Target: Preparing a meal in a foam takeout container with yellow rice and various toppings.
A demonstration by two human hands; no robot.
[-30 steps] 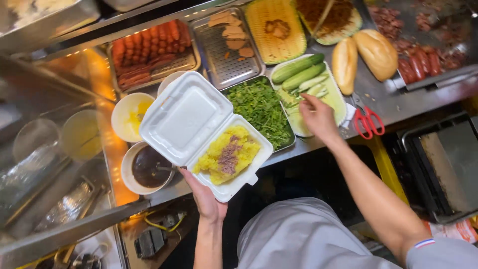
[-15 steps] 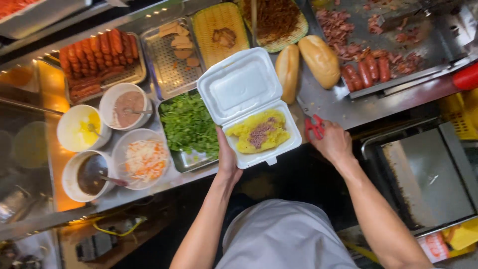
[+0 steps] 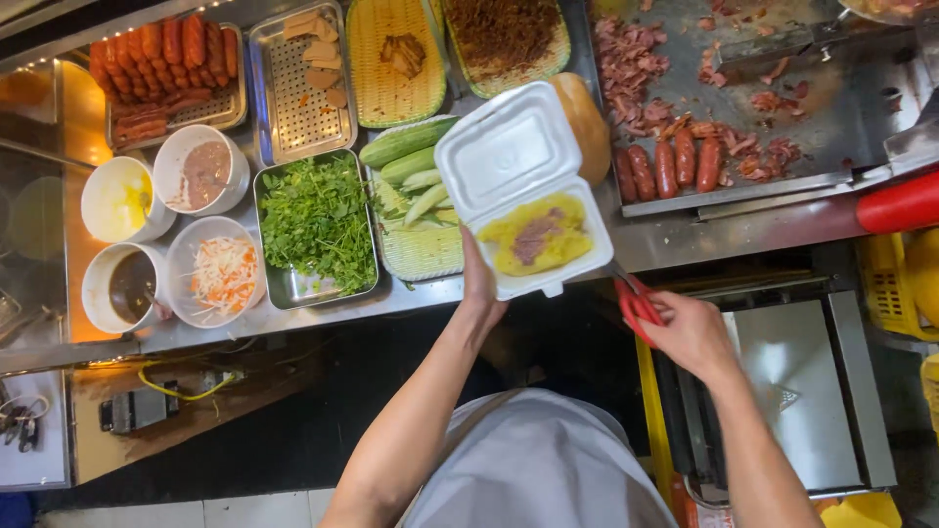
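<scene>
My left hand (image 3: 479, 284) holds an open white foam box (image 3: 518, 186) from below, over the counter's front edge. Yellow sticky rice with a brown filling (image 3: 536, 238) lies in its lower half, and the lid stands open. My right hand (image 3: 690, 332) grips red-handled scissors (image 3: 634, 298) just right of the box, blades pointing toward it. A basket of cucumbers (image 3: 416, 186) sits directly left of the box.
A steel tray of green herbs (image 3: 315, 223), bowls of sauce (image 3: 127, 284), shredded carrot salad (image 3: 221, 271) and pâté (image 3: 201, 171) stand at left. Sausages (image 3: 161, 59) lie in a far tray, more sausages (image 3: 670, 164) on the griddle, and a bread roll (image 3: 587, 122) behind the box.
My right hand left the cucumbers, took the red scissors from the counter and brought them to the box. The view shifted, and the box now hangs over the cucumber basket's right edge.
</scene>
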